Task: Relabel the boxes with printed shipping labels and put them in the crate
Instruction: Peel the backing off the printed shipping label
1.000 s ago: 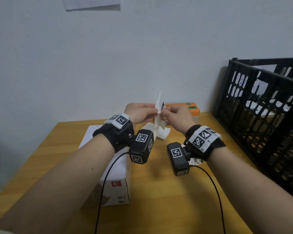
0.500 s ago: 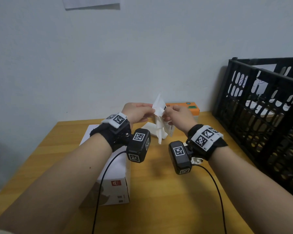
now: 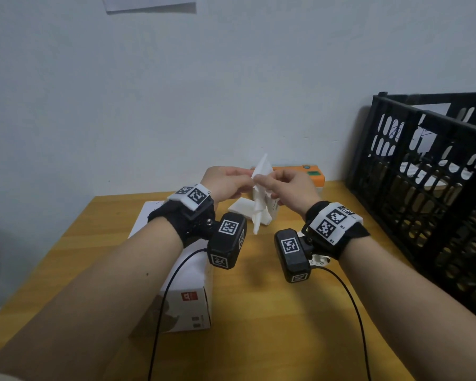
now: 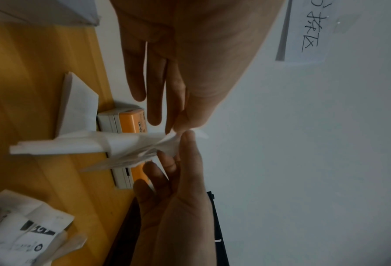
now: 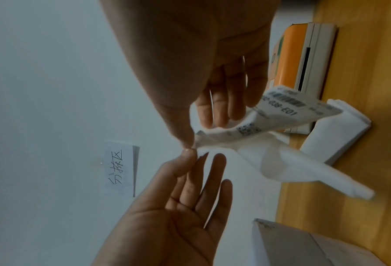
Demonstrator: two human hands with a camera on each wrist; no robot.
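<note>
Both hands meet above the table's far end and pinch one corner of a printed shipping label (image 3: 262, 169). My left hand (image 3: 242, 180) holds it from the left, my right hand (image 3: 272, 180) from the right. In the right wrist view the barcoded label (image 5: 287, 108) curls away from its pale backing strip (image 5: 292, 165), which hangs down. The left wrist view shows the same sheet (image 4: 126, 144) edge-on. A white box (image 3: 184, 292) lies under my left forearm. The black crate (image 3: 429, 188) stands at the right with white items inside.
An orange label printer (image 3: 312, 174) sits against the wall behind the hands. A folded stack of blank labels (image 3: 241, 209) lies before it. Crumpled used labels (image 4: 19, 230) lie on the wood near my right wrist. A handwritten paper sign (image 5: 119, 167) hangs on the wall.
The sheet has opened up: the backing strip now hangs below the hands instead of standing flat between them. Both hands have kept their pinch and barely shifted.
</note>
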